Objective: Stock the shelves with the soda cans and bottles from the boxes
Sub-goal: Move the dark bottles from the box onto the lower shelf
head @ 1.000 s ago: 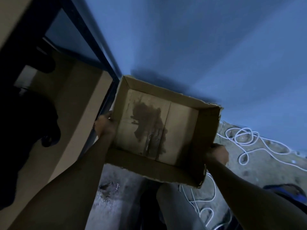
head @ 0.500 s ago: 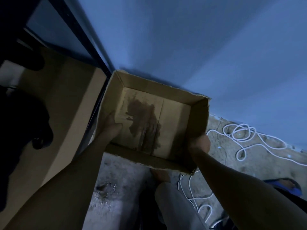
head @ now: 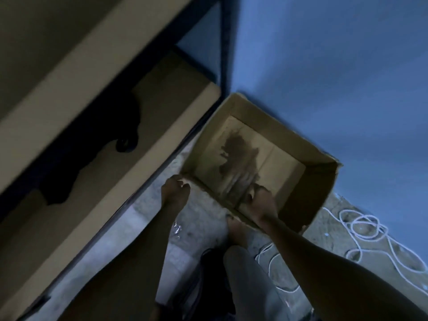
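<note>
An empty cardboard box (head: pixel 322 181) with a dark stain on its bottom sits low by the blue wall, just right of the shelf unit (head: pixel 129 181). My right hand (head: pixel 261 205) grips the box's near wall, fingers inside. My left hand (head: pixel 174 188) is curled at the box's near-left corner and touches it; whether it pinches the cardboard is unclear. Dark, bottle-like shapes (head: pixel 125 128) stand on a shelf board to the left. No cans or bottles lie in the box.
The blue wall (head: pixel 324 66) rises right behind the box. A loose white cable (head: pixel 361 230) lies coiled on the concrete floor at the right. My bare foot (head: pixel 236 235) and grey trouser leg stand just below the box.
The box has gone down and right, toward the floor by the wall. My right hand moved from the box's right side to its near wall. My left hand slid from the left wall to the corner.
</note>
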